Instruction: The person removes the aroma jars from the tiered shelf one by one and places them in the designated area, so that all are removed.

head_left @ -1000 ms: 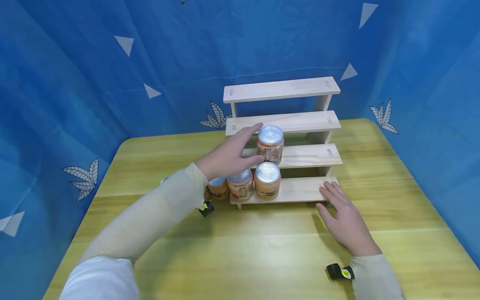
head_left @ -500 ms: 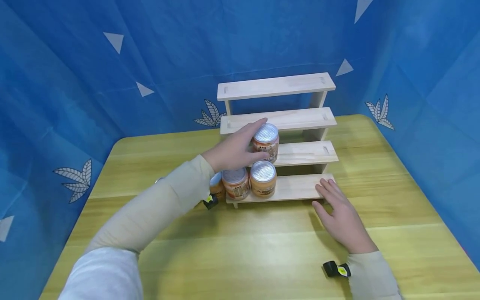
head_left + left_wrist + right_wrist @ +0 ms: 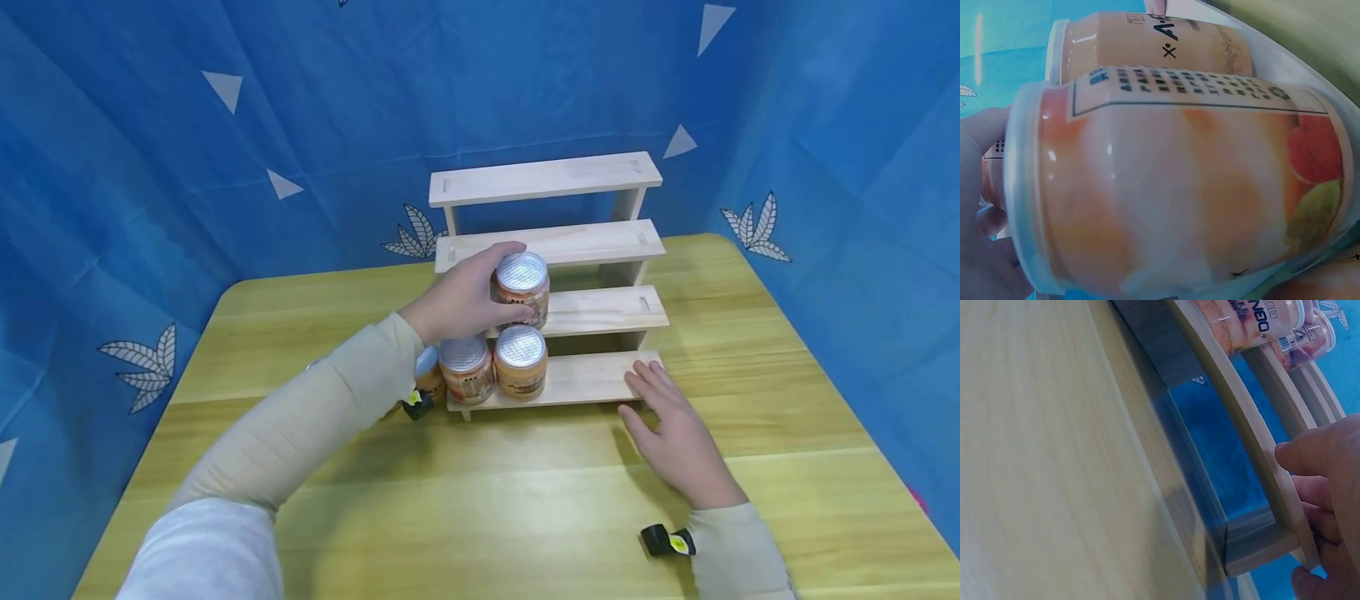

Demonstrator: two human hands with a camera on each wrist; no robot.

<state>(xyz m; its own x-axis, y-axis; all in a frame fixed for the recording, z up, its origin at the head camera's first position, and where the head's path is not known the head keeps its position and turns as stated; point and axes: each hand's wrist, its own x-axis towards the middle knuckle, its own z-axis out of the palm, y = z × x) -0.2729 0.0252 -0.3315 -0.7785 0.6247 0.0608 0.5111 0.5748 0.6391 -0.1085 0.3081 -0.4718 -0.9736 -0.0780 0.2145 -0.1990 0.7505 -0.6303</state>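
My left hand [image 3: 468,293] grips an orange fruit jar [image 3: 524,272] with a silvery lid, upright on the second step of a pale wooden stepped rack [image 3: 592,377]. The thumb lies across its front and the fingers reach behind. Two similar jars stand side by side on the lowest step, a left jar [image 3: 467,367] and a right jar [image 3: 521,358]. In the left wrist view the left jar [image 3: 1166,187] fills the foreground. My right hand [image 3: 678,442] rests relaxed at the right end of the lowest step; its thumb [image 3: 1304,453] lies by the front edge.
Another jar [image 3: 429,373] stands on the wooden table [image 3: 510,508] left of the rack, partly hidden by the left sleeve. The rack's two upper steps hold no jars. A blue patterned curtain [image 3: 360,108] hangs behind and at both sides.
My left hand has closed around the second-step jar, the thumb moving onto its front. My right hand stays at the rack's end. The whole view has shifted slightly.
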